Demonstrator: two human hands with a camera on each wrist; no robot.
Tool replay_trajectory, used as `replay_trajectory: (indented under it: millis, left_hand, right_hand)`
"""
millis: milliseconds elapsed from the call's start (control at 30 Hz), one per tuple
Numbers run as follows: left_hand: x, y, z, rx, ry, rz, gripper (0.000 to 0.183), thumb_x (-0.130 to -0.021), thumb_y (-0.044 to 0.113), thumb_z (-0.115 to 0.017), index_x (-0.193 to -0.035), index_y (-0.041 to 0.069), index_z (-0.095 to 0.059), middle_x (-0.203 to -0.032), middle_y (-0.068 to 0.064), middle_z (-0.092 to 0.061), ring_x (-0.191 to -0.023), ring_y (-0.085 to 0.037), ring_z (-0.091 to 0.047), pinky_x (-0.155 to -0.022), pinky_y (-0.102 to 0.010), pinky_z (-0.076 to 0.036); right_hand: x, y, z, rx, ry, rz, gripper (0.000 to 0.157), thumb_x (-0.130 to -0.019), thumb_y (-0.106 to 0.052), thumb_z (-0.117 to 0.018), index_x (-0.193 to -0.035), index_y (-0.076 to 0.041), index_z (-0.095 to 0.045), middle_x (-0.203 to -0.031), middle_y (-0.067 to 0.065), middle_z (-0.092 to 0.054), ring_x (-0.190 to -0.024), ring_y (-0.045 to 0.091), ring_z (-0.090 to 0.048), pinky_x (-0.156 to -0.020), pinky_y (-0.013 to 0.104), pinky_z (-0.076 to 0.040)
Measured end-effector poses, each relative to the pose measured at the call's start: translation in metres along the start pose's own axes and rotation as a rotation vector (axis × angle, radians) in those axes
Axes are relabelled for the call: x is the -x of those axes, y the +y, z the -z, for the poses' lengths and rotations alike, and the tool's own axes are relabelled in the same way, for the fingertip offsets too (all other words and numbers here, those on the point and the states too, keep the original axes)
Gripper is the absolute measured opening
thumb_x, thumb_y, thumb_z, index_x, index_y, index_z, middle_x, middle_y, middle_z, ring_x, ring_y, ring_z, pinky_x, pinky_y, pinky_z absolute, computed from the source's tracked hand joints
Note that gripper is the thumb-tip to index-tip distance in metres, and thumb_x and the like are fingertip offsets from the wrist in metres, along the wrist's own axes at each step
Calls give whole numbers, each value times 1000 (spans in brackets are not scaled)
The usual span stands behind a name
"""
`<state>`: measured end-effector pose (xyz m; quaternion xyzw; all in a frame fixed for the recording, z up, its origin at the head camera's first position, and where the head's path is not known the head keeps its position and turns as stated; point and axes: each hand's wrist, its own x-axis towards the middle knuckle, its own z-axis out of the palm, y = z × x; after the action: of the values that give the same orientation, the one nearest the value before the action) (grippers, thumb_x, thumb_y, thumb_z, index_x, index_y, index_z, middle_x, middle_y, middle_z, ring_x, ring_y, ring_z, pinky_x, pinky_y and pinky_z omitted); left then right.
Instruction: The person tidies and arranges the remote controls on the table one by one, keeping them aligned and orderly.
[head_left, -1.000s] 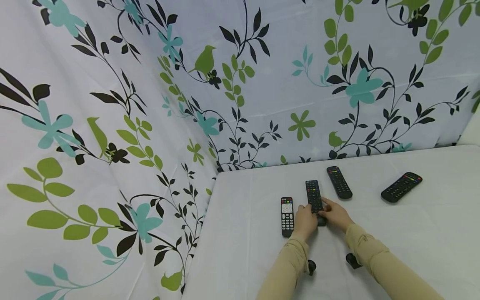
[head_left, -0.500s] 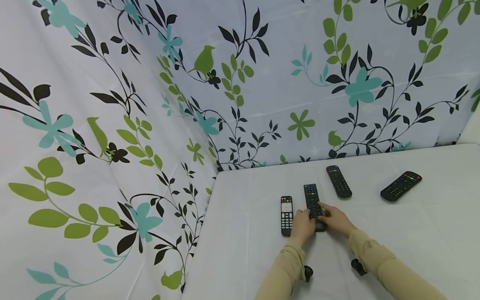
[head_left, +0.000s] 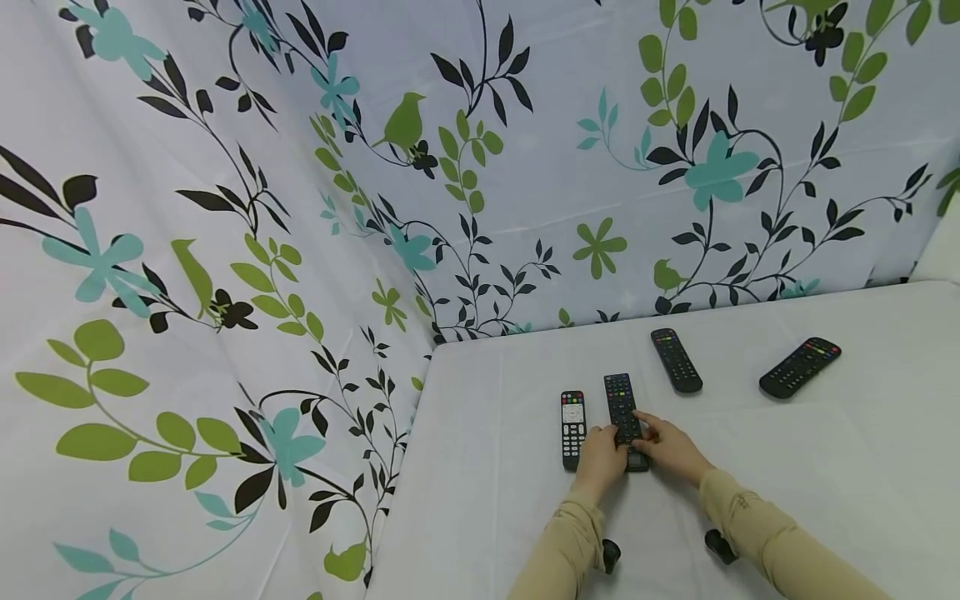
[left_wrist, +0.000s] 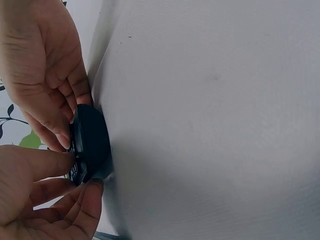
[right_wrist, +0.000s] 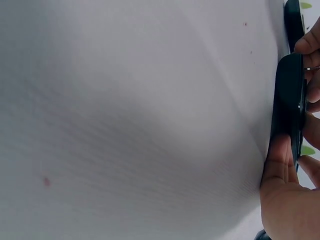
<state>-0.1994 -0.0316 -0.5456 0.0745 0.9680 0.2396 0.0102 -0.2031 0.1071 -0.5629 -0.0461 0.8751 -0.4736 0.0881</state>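
Note:
A long black remote control [head_left: 621, 400] lies on the white table, its keys facing up and its far end pointing away from me. My left hand [head_left: 602, 457] pinches its near left side between thumb and fingers. From the other side my right hand [head_left: 671, 447] grips its right edge, the thumb over the keys. The left wrist view shows the near end of the remote control [left_wrist: 92, 142] with both hands' fingertips around it. In the right wrist view, the right fingers press along its side. Just left of my left hand lies a black remote with white keys [head_left: 573, 425].
Another black remote [head_left: 677, 360] lies farther back, slightly right of my hands. At the far right, a wider black remote [head_left: 800, 367] lies at a slant. A patterned curtain [head_left: 517, 167] hangs behind the white-covered table [head_left: 480, 467] and along its left side.
Both hands have drawn the long remote control toward me and a little to the left, closer alongside the remote with white keys. The other remotes stay in place; the head view shifts slightly.

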Motion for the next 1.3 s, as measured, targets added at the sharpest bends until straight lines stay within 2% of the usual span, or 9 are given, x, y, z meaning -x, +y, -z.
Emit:
replay_trajectory:
  millis: [333, 600, 833, 967, 1100, 1300]
  left_hand:
    - [4, -3, 3, -13, 4, -23, 31, -85, 18, -63, -111, 2, -66, -96, -11, -65, -84, -17, -63, -73, -26, -50]
    - [4, -2, 6, -2, 12, -33, 31, -84, 18, -63, -110, 1, -64, -92, -11, -63, -76, -16, -59, -66, -25, -48]
    - [-1, -1, 11, 7, 30, -25, 34, -86, 21, -61, -113, 1, -63, -96, -12, -61, -77, -16, -60, -68, -25, -49]
    - [-6, 6, 17, 17, 44, -35, 37, -88, 23, -59, -118, 2, -61, -99, -11, -59, -77, -15, -59, -67, -25, -50]
    - [-12, 17, 23, 42, 34, -26, 44, -89, 23, -59, -128, 4, -54, -106, -13, -57, -78, -16, -60, -66, -25, -50]
    - [-25, 38, 22, 0, 11, -48, 47, -90, 26, -58, -131, 5, -50, -118, -15, -54, -93, -21, -63, -76, -27, -51]
  right_hand:
    - [2, 0, -4, -30, 14, 7, 53, -87, -10, -59, -134, 7, -40, -86, 11, -52, -73, 17, -44, -64, 29, -37]
    - [3, -1, -3, -11, 17, -54, 55, -89, -16, -56, -136, 6, -37, -92, 12, -55, -79, 19, -49, -66, 28, -40]
    - [1, -7, 4, -29, 26, -92, 71, -90, -19, -55, -140, 14, -16, -98, 21, -57, -80, 21, -55, -66, 28, -44]
    - [-1, -10, 12, -27, 28, -97, 75, -92, -20, -54, -141, 15, -10, -105, 26, -55, -81, 21, -58, -65, 30, -46]
    - [-3, -12, 24, -8, 33, -78, 72, -93, -23, -53, -142, 13, -13, -112, 30, -53, -83, 23, -59, -66, 31, -47]
    - [-5, -13, 44, 24, 45, -33, 69, -94, -28, -51, -141, 12, -20, -116, 31, -52, -98, 37, -59, -73, 38, -49]
